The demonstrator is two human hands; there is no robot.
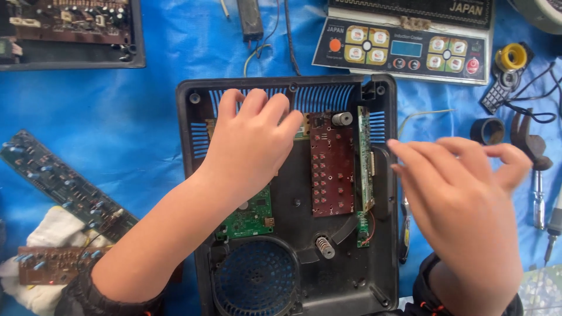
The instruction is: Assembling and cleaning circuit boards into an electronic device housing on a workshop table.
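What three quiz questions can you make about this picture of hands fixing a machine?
1. True or false: the left hand rests inside the open black casing.
2. Which colour is the board lying between the two hands? A) reddish brown B) yellow C) white
3. What covers the table under everything?

Key
1. True. Its fingers lie over the vent slots at the casing's far edge.
2. A. It lies flat, next to a narrow green board standing on edge.
3. A blue sheet. The right hand hovers over it, open, just beside the casing.
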